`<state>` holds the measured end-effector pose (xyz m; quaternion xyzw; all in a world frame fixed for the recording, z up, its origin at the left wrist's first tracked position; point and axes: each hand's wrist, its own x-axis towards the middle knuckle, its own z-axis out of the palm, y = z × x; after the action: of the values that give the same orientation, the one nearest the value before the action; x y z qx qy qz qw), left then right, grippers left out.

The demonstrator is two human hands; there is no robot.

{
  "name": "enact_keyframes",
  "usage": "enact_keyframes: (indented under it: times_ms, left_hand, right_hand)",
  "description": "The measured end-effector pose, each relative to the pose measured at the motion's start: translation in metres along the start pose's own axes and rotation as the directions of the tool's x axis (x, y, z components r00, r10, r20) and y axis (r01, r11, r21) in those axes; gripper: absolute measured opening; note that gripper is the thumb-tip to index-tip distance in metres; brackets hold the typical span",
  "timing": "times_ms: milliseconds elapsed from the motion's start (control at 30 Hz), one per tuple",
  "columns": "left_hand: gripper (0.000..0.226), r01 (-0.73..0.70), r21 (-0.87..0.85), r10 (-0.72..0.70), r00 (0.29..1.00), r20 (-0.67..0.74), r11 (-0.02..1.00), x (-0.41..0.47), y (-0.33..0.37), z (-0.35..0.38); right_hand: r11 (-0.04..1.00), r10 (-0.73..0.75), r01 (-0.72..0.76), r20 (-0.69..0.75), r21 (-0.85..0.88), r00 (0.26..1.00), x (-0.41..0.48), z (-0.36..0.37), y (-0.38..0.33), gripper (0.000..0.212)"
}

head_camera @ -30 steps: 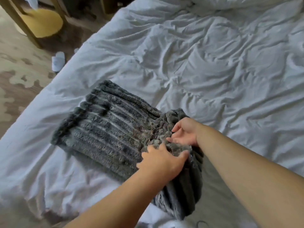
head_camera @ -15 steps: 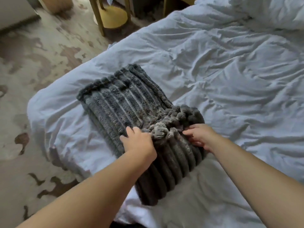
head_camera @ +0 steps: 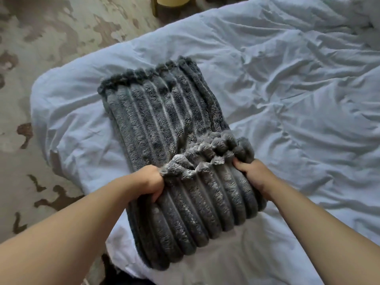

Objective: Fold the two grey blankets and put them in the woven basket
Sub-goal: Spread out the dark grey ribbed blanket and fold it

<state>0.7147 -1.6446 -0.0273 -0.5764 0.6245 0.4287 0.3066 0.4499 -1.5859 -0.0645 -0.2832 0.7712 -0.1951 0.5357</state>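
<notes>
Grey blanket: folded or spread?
Folded: the grey ribbed plush blanket lies layered on the white duvet; left hand and right hand grip its doubled-over flap.

I see soft, rather dim daylight; the duvet (head_camera: 287, 89) looks bluish and the grey blanket (head_camera: 164, 116) dark. Shadows are faint. The edges bend; details are slightly soft.

The blanket (head_camera: 164, 120) lay on the bed (head_camera: 287, 79) near its left corner, its near part folded over onto the far part. My left hand (head_camera: 150, 179) held the folded edge at its left end and my right hand (head_camera: 255, 175) at its right end. The rug (head_camera: 41, 48) lay left of the bed, with a stool (head_camera: 170, 0) behind the bed's far left edge.
</notes>
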Motion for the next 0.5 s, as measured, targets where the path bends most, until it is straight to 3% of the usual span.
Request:
enact_keyframes:
  times_ms: [33, 100, 167, 200, 233, 267, 300, 333, 367, 433, 500]
  left_hand:
    - [0.012, 0.034, 0.015, -0.034, 0.999, 0.02, 0.999, 0.0, -0.001, -0.002]
    - [0.028, 0.106, 0.012, -0.105, 0.994, -0.027, 0.994, 0.003, 0.0, -0.004]
    - [0.037, 0.093, -0.057, -0.105, 0.956, -0.273, 0.994, -0.007, 0.009, -0.003]
    - [0.044, 0.054, -0.045, -0.068, 0.9, -0.431, 0.998, -0.016, 0.018, 0.0]
    - [0.052, -0.024, 0.03, 0.037, 0.792, -0.61, 0.999, -0.026, 0.03, 0.008]
    - [0.057, -0.13, 0.122, 0.177, 0.637, -0.751, 0.984, -0.034, 0.043, 0.016]
    - [0.059, -0.227, 0.181, 0.275, 0.512, -0.813, 0.957, -0.039, 0.057, 0.023]
    - [0.06, -0.292, 0.21, 0.334, 0.485, -0.808, 0.933, -0.041, 0.068, 0.029]
    - [0.064, -0.306, 0.206, 0.355, 0.584, -0.73, 0.929, -0.04, 0.076, 0.033]
    - [0.09, -0.199, 0.24, 0.29, 0.846, -0.448, 0.95, -0.023, 0.079, 0.035]
    - [0.098, -0.142, 0.288, 0.235, 0.917, -0.322, 0.947, -0.003, 0.072, 0.032]
  right_hand:
    - [0.999, 0.021, -0.021, -0.007, -0.035, 1.0, 0.005, 0.005, -0.002, 0.033]
    - [0.992, 0.065, -0.069, -0.045, -0.106, 0.997, 0.014, 0.015, -0.01, 0.035]
    - [0.977, 0.075, -0.091, -0.088, -0.192, 0.993, 0.023, 0.02, -0.017, 0.036]
    - [0.967, 0.076, -0.099, -0.102, -0.236, 0.992, 0.027, 0.023, -0.018, 0.036]
    - [0.956, 0.081, -0.109, -0.115, -0.272, 0.99, 0.029, 0.026, -0.019, 0.036]
    - [0.945, 0.084, -0.121, -0.134, -0.304, 0.987, 0.031, 0.028, -0.019, 0.036]
    - [0.934, 0.08, -0.13, -0.162, -0.333, 0.984, 0.032, 0.03, -0.018, 0.038]
    - [0.923, 0.077, -0.141, -0.186, -0.357, 0.979, 0.031, 0.032, -0.019, 0.043]
    - [0.914, 0.078, -0.152, -0.204, -0.376, 0.976, 0.03, 0.034, -0.02, 0.048]
    - [0.907, 0.087, -0.172, -0.228, -0.385, 0.97, 0.026, 0.035, -0.02, 0.053]
    - [0.903, 0.092, -0.193, -0.265, -0.385, 0.96, 0.021, 0.036, -0.017, 0.057]
